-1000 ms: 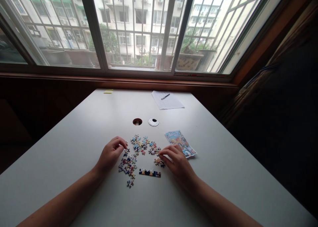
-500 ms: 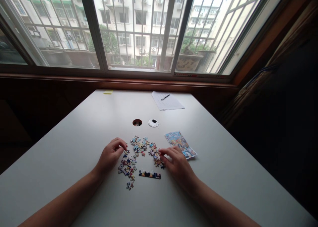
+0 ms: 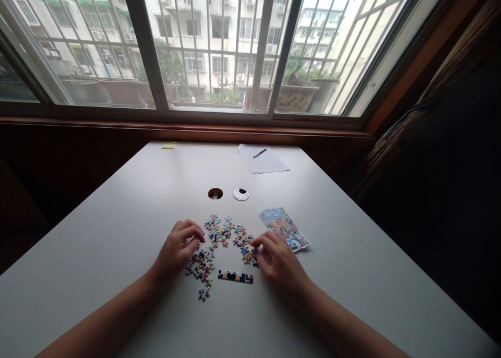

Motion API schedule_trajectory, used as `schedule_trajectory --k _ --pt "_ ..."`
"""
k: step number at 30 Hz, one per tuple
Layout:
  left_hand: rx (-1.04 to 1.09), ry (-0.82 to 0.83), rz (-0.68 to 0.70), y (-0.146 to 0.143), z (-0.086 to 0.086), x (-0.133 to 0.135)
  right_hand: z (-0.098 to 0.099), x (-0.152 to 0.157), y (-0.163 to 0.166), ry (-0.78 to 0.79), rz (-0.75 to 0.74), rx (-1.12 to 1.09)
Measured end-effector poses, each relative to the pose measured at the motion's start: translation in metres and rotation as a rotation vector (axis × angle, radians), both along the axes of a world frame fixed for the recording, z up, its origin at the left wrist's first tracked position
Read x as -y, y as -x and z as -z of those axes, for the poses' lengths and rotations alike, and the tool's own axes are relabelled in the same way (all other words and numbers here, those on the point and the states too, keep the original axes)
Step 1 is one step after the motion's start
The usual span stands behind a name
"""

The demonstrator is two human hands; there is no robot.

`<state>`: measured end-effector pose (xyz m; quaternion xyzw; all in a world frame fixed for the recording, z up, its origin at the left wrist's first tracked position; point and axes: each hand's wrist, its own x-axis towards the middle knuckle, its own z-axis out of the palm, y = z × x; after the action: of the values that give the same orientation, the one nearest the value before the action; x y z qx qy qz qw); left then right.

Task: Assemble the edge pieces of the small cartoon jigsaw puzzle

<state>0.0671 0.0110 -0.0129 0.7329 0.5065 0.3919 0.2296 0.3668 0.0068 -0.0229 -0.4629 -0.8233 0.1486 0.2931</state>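
Observation:
Several loose colourful puzzle pieces [image 3: 223, 233] lie scattered on the white table [image 3: 117, 233] between my hands. A short joined strip of pieces [image 3: 235, 276] lies nearest me. My left hand [image 3: 178, 249] rests at the left edge of the pile with its fingers curled, the tips among the pieces. My right hand [image 3: 278, 261] sits at the right edge, fingers bent, tips touching pieces near the middle. Whether either hand pinches a piece I cannot make out. A colourful picture card [image 3: 284, 226] lies just beyond my right hand.
Farther back a round cable hole [image 3: 215, 193] and its white cap [image 3: 240, 193] sit mid-table. A sheet of paper [image 3: 264, 159] with a pen [image 3: 260, 152] and a yellow note [image 3: 169, 145] lie by the window edge. A dark curtain hangs at the right.
Both hands have shifted slightly. The left fingers crept right over the pile's edge, and the right hand drew its fingers inward toward the pieces.

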Motion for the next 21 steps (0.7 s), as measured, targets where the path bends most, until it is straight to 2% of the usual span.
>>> schedule_trajectory --k 8,15,21 --pt "-0.196 -0.216 0.164 -0.005 0.002 0.006 -0.005 0.003 0.002 -0.014 -0.01 0.058" --pt "-0.492 -0.318 0.361 -0.016 0.0 0.019 -0.004 0.002 0.003 0.035 -0.054 0.068" --pt "-0.629 -0.352 0.395 -0.019 0.0 0.019 -0.002 0.002 0.007 0.055 -0.074 0.065"
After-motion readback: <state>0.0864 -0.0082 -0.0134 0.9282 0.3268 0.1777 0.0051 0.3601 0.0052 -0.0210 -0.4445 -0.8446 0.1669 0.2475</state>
